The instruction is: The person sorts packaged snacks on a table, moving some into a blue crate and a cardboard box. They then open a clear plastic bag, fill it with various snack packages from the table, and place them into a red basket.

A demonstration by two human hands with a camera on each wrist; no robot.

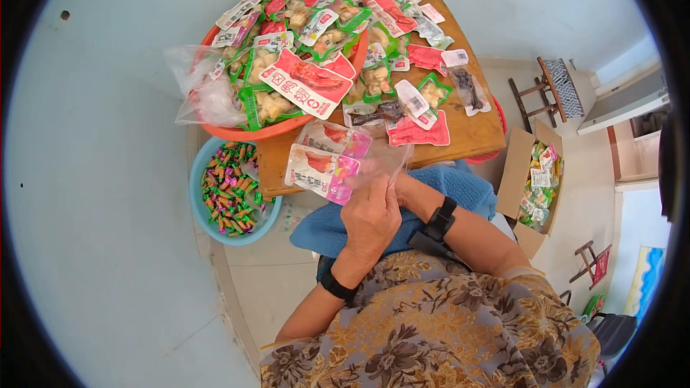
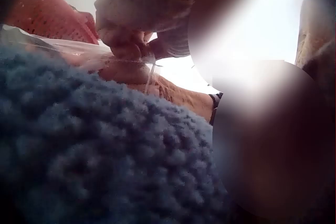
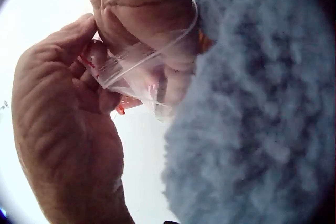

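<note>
Glossy film, fuzzy cloth, matt wood.
The clear bag (image 1: 392, 160) is thin, shiny plastic; the snack packets (image 1: 309, 82) are glossy printed plastic; the table (image 1: 473, 136) is matt wood, the blue towel (image 1: 460, 185) nubbly cloth, the box (image 1: 512, 171) plain cardboard.

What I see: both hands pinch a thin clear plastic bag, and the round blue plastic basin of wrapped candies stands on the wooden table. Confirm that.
Wrong on one point: the head view shows the round blue plastic basin of wrapped candies down beside the wooden table, not on it. The left hand and right hand do both pinch the thin clear plastic bag.
</note>
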